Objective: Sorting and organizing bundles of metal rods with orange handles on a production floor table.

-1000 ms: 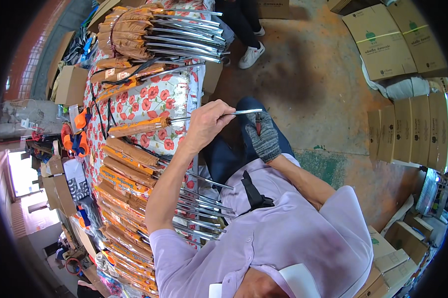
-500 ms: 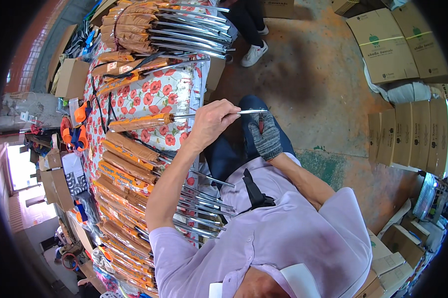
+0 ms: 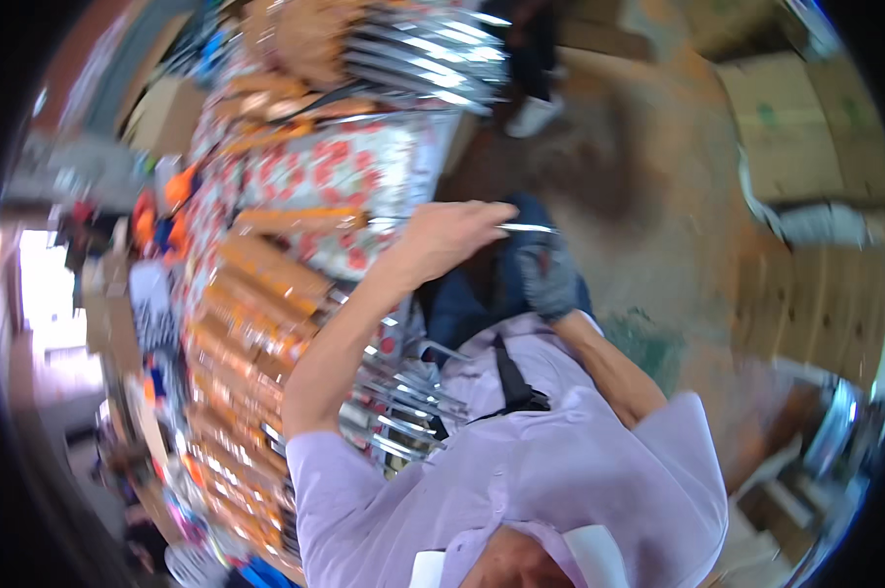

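Note:
My bare left hand (image 3: 457, 235) is closed over a thin silver metal rod (image 3: 531, 228), whose bright end sticks out past my fingertips. To the left, in line with the rod, lies its long brown-and-orange wrapped part (image 3: 300, 220), like a folded umbrella, on the table edge. My right hand (image 3: 548, 279), in a grey knitted glove, rests over my thigh just below the rod's end. Its fingers look curled around a small reddish thing, too blurred to name. Whether the right hand touches the rod cannot be made out.
Several similar wrapped pieces (image 3: 237, 363) with silver rods lie along the flowered tablecloth (image 3: 310, 171) at my left. A bundle of them (image 3: 310, 44) sits at the far end, near another person's white shoe (image 3: 534, 116). Cardboard boxes (image 3: 786, 127) stand at the right.
The view has shifted and blurred, with the scene sliding slightly right. My left hand has moved along the rod toward its end, leaving less of it showing beyond the fingers.

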{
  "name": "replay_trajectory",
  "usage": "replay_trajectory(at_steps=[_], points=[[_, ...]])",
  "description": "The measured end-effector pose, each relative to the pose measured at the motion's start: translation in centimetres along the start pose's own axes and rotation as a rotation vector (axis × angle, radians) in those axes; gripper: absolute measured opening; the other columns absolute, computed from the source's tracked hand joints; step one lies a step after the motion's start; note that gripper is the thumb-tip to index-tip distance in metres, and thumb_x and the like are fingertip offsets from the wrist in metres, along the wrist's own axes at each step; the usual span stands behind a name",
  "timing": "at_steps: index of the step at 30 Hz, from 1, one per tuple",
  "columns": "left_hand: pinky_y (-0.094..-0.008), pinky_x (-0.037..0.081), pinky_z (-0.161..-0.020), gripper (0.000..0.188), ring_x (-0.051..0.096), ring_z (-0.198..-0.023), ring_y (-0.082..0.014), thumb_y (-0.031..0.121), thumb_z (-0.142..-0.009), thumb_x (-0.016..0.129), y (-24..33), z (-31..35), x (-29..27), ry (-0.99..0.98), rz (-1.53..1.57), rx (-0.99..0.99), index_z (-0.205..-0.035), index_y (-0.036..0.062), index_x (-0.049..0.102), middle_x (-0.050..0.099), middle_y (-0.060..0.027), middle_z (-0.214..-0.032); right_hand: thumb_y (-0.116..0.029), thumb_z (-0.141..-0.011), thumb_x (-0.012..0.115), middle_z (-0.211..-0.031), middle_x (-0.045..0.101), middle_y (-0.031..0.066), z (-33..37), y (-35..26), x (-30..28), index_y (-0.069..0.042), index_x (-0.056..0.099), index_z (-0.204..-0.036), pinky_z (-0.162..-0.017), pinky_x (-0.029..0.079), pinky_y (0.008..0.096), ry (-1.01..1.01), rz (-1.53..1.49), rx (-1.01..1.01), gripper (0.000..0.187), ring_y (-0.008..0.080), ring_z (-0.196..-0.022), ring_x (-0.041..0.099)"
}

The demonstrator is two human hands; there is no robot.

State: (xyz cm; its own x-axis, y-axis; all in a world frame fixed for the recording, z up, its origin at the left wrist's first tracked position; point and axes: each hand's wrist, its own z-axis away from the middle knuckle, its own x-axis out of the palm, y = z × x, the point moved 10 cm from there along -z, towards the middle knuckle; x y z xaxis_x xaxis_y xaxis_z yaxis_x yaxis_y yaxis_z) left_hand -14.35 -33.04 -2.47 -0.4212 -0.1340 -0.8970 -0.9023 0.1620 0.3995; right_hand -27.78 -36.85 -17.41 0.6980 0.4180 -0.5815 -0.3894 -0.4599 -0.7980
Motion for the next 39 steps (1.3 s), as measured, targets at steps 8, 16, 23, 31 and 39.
replay_trajectory(at_steps=[8, 16, 23, 31, 39], points=[[-0.0349, 0.045, -0.056, 0.034, 0.060, -0.067, -0.0185, 0.022, -0.089, 0.061, 11.4, 7.0, -5.9, -0.049, -0.328, 0.403, -0.122, 0.0156, 0.056, 0.053, 0.0007, -0.078, -0.025, -0.103, 0.060, -0.133, 0.061, 0.0155, 1.8, 7.1, 1.9, -0.006, 0.065, -0.135, -0.111, 0.042, 0.0410, 0.032, -0.617, 0.083, 0.037, 0.0300, -0.129, 0.056], [-0.0362, 0.051, -0.062, 0.030, 0.063, -0.080, -0.0190, 0.024, -0.087, 0.065, 10.1, 21.9, -3.1, -0.399, -0.336, 0.131, -0.114, 0.0117, 0.062, 0.058, -0.0011, -0.092, -0.023, -0.099, 0.065, -0.133, 0.060, 0.0162, 1.1, -1.7, 4.9, -0.010, 0.070, -0.131, -0.108, 0.045, 0.0406, -0.180, -0.084, -0.256, 0.035, 0.0329, -0.126, 0.058], [-0.0423, 0.056, -0.073, 0.040, 0.067, -0.096, -0.0290, 0.033, -0.088, 0.074, 4.5, 19.4, -5.2, -0.358, -0.009, -0.158, -0.121, 0.0122, 0.064, 0.064, -0.0063, -0.105, -0.025, -0.097, 0.068, -0.131, 0.060, 0.0173, -0.2, -2.1, 5.0, -0.011, 0.071, -0.130, -0.104, 0.048, 0.0417, -0.174, -0.113, -0.160, 0.036, 0.0339, -0.122, 0.060], [-0.0444, 0.056, -0.090, 0.038, 0.065, -0.110, -0.0333, 0.024, -0.091, 0.072, -17.0, 8.0, -9.4, 0.134, -0.326, -0.343, -0.126, 0.0107, 0.065, 0.067, -0.0121, -0.120, -0.021, -0.094, 0.072, -0.128, 0.063, 0.0188, -0.9, 1.8, 1.6, -0.005, 0.069, -0.127, -0.099, 0.050, 0.0429, -0.090, -0.199, 0.121, 0.037, 0.0348, -0.119, 0.062], [-0.0415, 0.051, -0.088, 0.034, 0.065, -0.104, -0.0303, 0.028, -0.093, 0.070, -20.9, -1.0, -6.8, 0.293, -0.612, -0.184, -0.124, 0.0130, 0.064, 0.066, -0.0100, -0.109, -0.020, -0.095, 0.069, -0.130, 0.063, 0.0190, -0.9, 3.9, 1.5, -0.005, 0.067, -0.129, -0.104, 0.047, 0.0422, -0.031, -0.020, 0.023, 0.038, 0.0384, -0.120, 0.060]])
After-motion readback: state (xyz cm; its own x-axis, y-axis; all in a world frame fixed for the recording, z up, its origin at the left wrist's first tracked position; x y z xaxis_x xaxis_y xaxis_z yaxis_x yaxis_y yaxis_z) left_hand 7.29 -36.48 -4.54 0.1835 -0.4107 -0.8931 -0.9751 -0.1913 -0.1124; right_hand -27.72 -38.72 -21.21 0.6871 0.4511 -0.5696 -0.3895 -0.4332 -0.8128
